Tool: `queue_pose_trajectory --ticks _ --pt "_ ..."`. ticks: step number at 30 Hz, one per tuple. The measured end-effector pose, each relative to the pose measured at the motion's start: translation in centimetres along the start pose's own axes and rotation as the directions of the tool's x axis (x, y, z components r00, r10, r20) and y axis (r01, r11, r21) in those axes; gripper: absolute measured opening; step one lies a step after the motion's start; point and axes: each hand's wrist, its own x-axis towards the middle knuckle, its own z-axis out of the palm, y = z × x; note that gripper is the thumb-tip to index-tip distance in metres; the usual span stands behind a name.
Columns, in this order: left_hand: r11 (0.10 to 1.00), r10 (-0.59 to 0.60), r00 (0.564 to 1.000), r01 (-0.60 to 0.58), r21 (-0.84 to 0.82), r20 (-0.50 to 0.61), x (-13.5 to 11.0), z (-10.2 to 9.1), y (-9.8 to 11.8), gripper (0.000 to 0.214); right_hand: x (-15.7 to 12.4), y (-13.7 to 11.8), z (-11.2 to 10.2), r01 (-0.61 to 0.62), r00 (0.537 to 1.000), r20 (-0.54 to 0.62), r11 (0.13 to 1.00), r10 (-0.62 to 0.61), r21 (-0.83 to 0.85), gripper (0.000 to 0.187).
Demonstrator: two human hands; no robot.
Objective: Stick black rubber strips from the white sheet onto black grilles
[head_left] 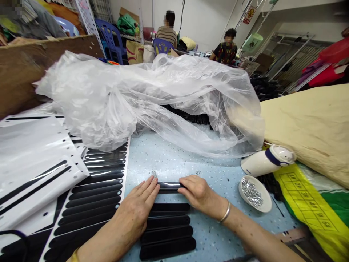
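A short black glossy strip [168,186] lies on the blue speckled table [169,156], and both my hands are on it. My left hand [136,209] rests flat with fingers stretched out, fingertips on the strip's left end. My right hand [199,192], a bangle at its wrist, has its fingers curled over the strip's right end. Just below lies a stack of several similar black strips [167,233]. Left of them sits a white backing sheet [92,196] with rows of black strips.
A big crumpled clear plastic bag [152,102] covers dark goods behind. A small white dish of silver bits [255,193] and a white handheld device [267,162] lie right. Beige fabric [311,123] and yellow-green sacking [313,207] are further right. Two people sit at the back.
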Motion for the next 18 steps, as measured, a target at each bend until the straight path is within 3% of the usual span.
queue_pose_trajectory --ticks 4,6,11,15,18 --pt "1.000 -0.007 0.999 0.006 -0.020 -0.033 0.2 0.0 0.2 0.081 -0.7 0.8 -0.9 -0.233 0.954 -0.168 0.966 0.249 0.112 0.022" --pt "0.999 -0.001 0.999 -0.001 -0.036 -0.051 1.0 -0.3 0.9 0.078 -0.5 0.8 -0.5 -0.288 0.931 -0.198 0.949 0.308 0.125 0.023" --pt "0.995 -0.004 0.998 0.011 -0.097 0.068 3.5 -1.4 3.5 0.047 0.4 -0.1 1.8 -0.297 0.941 -0.137 0.949 0.311 0.109 0.026" --pt "0.977 0.023 0.979 0.020 -0.213 0.202 2.7 -2.3 4.6 0.062 -0.5 -1.3 1.2 -0.248 0.967 -0.032 0.964 0.251 0.092 0.027" --pt "0.971 0.015 0.987 0.024 -0.238 0.162 1.0 -3.1 5.3 0.074 -1.4 -2.9 0.2 -0.196 0.980 -0.042 0.980 0.197 0.012 0.015"
